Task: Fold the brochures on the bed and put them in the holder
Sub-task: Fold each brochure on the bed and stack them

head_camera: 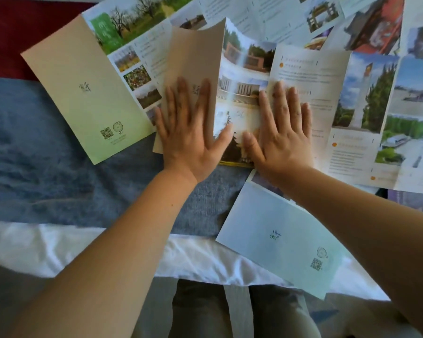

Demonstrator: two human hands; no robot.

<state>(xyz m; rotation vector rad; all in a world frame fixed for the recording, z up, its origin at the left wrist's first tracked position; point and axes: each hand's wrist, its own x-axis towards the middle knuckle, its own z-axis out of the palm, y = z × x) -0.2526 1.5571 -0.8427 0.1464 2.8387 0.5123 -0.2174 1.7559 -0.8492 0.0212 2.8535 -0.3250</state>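
1. Head view, task item: an unfolded paper brochure with a beige cover panel, a building-photo panel and a white text panel point(239, 76) lies on the bed in the middle of the frame, just ahead of the person. Its beige panel is turned over towards the photo panel. The upper part of that panel bows upward, off the sheet below.
2. Head view, left hand point(188, 132): it lies flat on the lower part of the beige panel, palm down, fingers straight and spread. It presses the paper and grips nothing.
3. Head view, right hand point(281, 135): it is also flat and palm down with fingers straight, across the edge where the photo panel meets the text panel. It presses there and holds nothing. The two thumbs point at each other, close but apart.
4. Head view, other brochures: a pale green-and-beige brochure with a QR code point(83, 89) lies open to the left, partly under the central one. A pale blue brochure panel with a QR code point(279, 240) lies near the bed's edge under the right forearm. More open photo brochures point(366, 93) overlap along the top and right.
5. Head view, surroundings: a grey-blue knitted blanket point(47, 167) lies under the papers, a white sheet point(83, 247) runs along the near edge, and dark red fabric point(10, 32) shows at top left.
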